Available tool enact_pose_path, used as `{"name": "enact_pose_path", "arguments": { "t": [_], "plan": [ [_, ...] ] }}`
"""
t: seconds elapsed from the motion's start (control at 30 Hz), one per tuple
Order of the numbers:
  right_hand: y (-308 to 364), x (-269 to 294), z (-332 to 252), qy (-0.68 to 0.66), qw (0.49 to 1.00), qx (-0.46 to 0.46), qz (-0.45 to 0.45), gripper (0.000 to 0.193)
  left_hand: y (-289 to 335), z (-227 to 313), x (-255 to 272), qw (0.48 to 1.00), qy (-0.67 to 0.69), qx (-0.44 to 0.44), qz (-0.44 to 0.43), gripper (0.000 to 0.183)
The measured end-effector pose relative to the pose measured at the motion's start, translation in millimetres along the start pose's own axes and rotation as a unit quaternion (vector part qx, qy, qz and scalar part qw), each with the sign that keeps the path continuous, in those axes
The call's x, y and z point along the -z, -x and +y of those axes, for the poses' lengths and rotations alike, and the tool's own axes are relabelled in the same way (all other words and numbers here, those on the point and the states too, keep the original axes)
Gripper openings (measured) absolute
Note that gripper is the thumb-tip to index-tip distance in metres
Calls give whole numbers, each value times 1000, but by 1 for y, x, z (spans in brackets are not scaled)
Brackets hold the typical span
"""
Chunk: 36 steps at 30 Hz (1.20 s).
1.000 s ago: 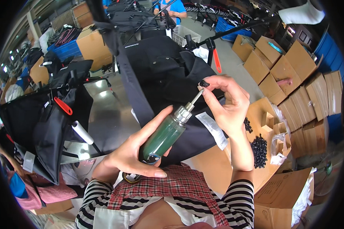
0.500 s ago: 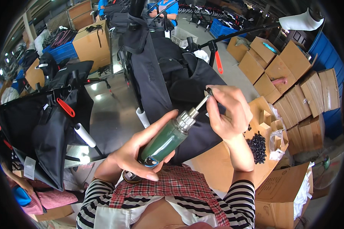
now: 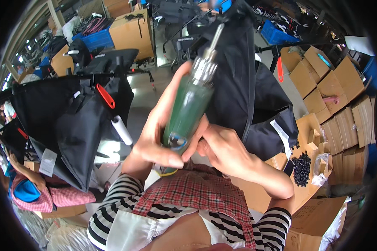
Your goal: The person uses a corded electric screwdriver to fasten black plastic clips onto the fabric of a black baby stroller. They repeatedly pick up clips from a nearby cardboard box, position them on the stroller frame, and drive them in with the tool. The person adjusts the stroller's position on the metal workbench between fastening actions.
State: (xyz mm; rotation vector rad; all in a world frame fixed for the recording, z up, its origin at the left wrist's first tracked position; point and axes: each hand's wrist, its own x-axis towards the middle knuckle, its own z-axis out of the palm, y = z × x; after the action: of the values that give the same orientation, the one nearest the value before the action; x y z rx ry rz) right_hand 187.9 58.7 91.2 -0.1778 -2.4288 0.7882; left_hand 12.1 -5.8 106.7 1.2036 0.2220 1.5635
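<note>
My left hand [image 3: 159, 131] is wrapped round a green electric screwdriver [image 3: 188, 102] with a silver collar. Its bit points up and away, the tip against a dark, blurred part of a black fabric piece [image 3: 232, 75] on a frame. My right hand [image 3: 228, 148] is closed just right of the screwdriver's body, next to my left fingers. Whatever lies in its curled fingers is hidden. To the right, a heap of small black screw-like parts [image 3: 301, 169] lies on a cardboard-coloured table top [image 3: 255, 190].
More black fabric [image 3: 63, 121] on a frame with a red strap-like handle [image 3: 106, 96] hangs at left. Cardboard boxes [image 3: 335, 90] are stacked at right. A blue crate [image 3: 278, 33] stands far off. Another person's arm [image 3: 33, 175] shows at the left edge.
The screwdriver has swung up and away, its bit now at the black fabric. My right hand has left the bit's tip and come down beside my left hand. The view has shifted.
</note>
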Motion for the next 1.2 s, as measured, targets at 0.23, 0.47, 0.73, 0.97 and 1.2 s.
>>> {"name": "enact_pose_path", "arguments": {
  "t": [0.23, 0.47, 0.73, 0.97, 1.2],
  "plan": [
    [-44, 26, -3, 42, 988, -19, 147, 21, -1, 22, 65, 951, 67, -34, -299, 111],
    [-87, 50, -34, -35, 953, 29, 298, 29, 18, 7, 75, 969, 108, -39, -219, 104],
    [-79, 71, 51, 534, 828, -42, 169, 32, 25, -10, 51, 992, 75, -94, -47, 127],
    [-117, 104, 70, 315, 902, 158, 248, 24, 14, -25, 24, 987, -8, -150, 50, 116],
    [-149, 127, 82, 78, 952, 276, 109, 22, 8, -38, -11, 966, -114, -153, 175, 130]
  ]
}}
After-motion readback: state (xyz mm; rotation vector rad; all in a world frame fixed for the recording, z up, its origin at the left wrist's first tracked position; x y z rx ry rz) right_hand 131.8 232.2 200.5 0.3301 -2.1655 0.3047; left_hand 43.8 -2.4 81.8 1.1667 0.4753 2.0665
